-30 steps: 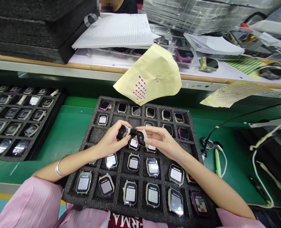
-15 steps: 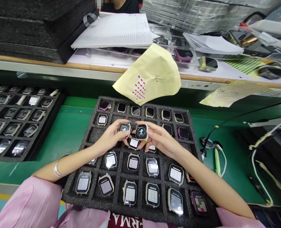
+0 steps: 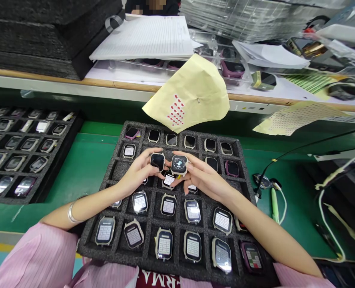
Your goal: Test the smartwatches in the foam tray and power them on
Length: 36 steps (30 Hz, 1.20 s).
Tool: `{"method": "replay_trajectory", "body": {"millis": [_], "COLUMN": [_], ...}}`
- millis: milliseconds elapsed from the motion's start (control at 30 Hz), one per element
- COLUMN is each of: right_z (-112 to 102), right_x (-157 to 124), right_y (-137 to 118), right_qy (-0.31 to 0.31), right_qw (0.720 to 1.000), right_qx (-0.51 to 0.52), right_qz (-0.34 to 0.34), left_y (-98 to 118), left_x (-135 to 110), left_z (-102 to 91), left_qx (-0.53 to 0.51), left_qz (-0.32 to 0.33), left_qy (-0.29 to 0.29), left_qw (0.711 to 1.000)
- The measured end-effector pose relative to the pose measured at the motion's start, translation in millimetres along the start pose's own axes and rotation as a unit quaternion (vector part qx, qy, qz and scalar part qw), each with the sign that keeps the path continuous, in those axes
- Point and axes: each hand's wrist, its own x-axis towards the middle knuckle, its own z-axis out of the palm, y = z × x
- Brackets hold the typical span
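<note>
My left hand (image 3: 143, 170) is closed around a light-framed smartwatch (image 3: 157, 161) whose screen is dark. Beside it, my right hand (image 3: 200, 175) grips a second smartwatch (image 3: 179, 164) by its edges, and a dial glows on that screen. Both watches are held side by side over a black foam tray (image 3: 149, 250) divided into compartments. Several more watch bodies lie in the tray, many with lit white screens, such as one watch (image 3: 192, 245) in the nearest row. Dark-screened ones lie in the far row, among them a purple watch (image 3: 132, 133). My fingers hide some middle compartments.
Another foam tray of watches (image 3: 13, 164) lies on the green table (image 3: 84, 168) to the left. A yellow sticker sheet (image 3: 192, 96) hangs from the shelf over the tray's far edge. Cables and a green tool (image 3: 274, 204) lie at right.
The left watch's screen has gone from a lit dial to dark. My right hand has tilted its watch slightly, and its dial now looks turned. Both hands stay over the same spot.
</note>
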Motion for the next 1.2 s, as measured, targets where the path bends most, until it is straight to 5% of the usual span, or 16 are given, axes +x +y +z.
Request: {"method": "replay_trajectory", "body": {"millis": [400, 800, 1200], "right_z": [0, 3, 17], "right_x": [1, 1, -4], "right_y": [-2, 1, 8], "right_qy": [0.008, 0.016, 0.113], "right_qw": [1.0, 1.0, 0.976], "right_qx": [0.002, 0.009, -0.16], "right_qz": [-0.019, -0.025, -0.099], "left_y": [-2, -11, -9], "left_x": [1, -3, -5], "left_z": [-1.6, -5.0, -4.4], "left_qx": [0.006, 0.113, 0.115], "left_qz": [0.004, 0.075, 0.06], "left_qy": [-0.012, -0.073, -0.08], "left_qw": [1.0, 0.988, 0.988]}}
